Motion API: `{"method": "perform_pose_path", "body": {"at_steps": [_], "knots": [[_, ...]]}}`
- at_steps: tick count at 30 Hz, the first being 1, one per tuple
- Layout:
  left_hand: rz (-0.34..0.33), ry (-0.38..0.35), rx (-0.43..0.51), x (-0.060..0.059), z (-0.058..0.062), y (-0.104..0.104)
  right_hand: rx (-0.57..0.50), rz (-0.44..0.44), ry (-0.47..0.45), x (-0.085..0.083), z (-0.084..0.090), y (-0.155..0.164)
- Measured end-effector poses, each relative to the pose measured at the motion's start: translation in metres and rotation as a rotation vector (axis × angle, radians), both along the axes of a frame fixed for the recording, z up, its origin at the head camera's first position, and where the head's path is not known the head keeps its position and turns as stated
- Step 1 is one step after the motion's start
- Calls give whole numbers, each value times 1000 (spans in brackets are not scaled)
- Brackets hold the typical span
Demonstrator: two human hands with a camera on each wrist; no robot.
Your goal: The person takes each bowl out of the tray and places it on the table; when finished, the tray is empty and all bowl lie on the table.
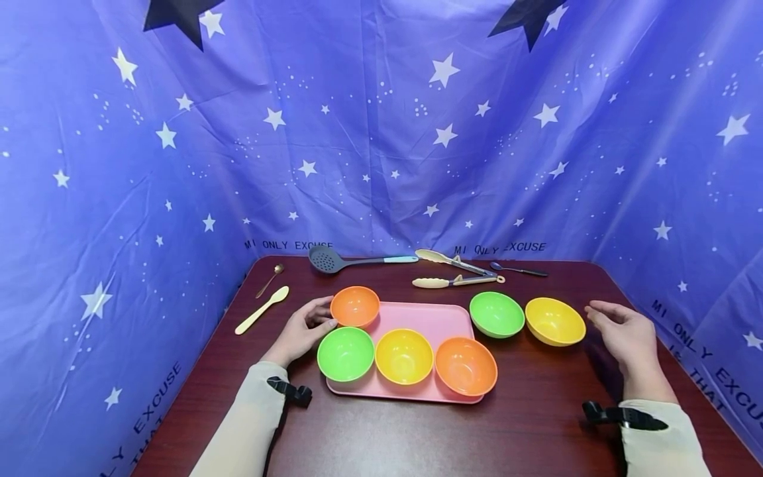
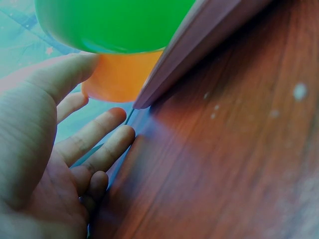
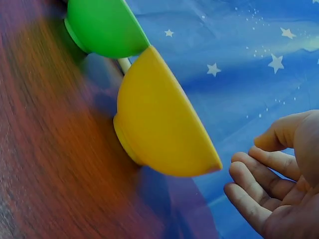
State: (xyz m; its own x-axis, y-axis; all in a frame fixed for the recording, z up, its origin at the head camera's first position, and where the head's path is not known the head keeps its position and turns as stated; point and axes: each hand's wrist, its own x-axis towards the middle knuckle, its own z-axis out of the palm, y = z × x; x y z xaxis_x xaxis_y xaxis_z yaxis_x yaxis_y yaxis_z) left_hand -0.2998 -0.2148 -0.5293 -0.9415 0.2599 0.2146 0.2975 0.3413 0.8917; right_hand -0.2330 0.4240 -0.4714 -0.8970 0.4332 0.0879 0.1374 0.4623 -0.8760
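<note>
An orange bowl point(image 1: 355, 307) sits at the back left of a pink tray point(image 1: 426, 318). My left hand point(image 1: 304, 329) is at its left side, thumb and index finger right at the outer wall and the other fingers loosely bent. In front stand a green bowl point(image 1: 346, 354), a yellow bowl point(image 1: 404, 357) and a second orange bowl point(image 1: 466, 366) in a row along the tray. My right hand point(image 1: 624, 331) hovers just right of another yellow bowl point(image 3: 159, 119), its relaxed fingers apart from the rim. Left of that bowl is a second green bowl point(image 1: 497, 315).
Along the back lie a slotted spatula point(image 1: 328, 260), tongs point(image 1: 459, 270) and a small dark-handled spoon point(image 1: 518, 269). A cream spoon point(image 1: 262, 310) and a small gold spoon point(image 1: 270, 281) lie at the left. Starry blue cloth point(image 1: 369, 132) hangs behind and beside the table.
</note>
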Motion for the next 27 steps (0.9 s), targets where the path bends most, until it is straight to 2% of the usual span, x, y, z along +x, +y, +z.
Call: {"method": "perform_pose_path", "body": {"at_steps": [3,8,13,15,20,27], "knots": [[0,0,4,0,0,1,19,4,12,0,5,-5],[-8,3,-1,1,3,3,26,58,13,0,14,-14],[-24,7,11,13,21,9,63,129,42,-4,22,-25],[-24,10,14,12,18,7,72,162,68,-6,25,-31],[0,-5,-5,-1,-2,-1,75,238,133,-13,33,-46],[5,3,-23,2,6,-3,89,316,111,-26,48,-69]]}}
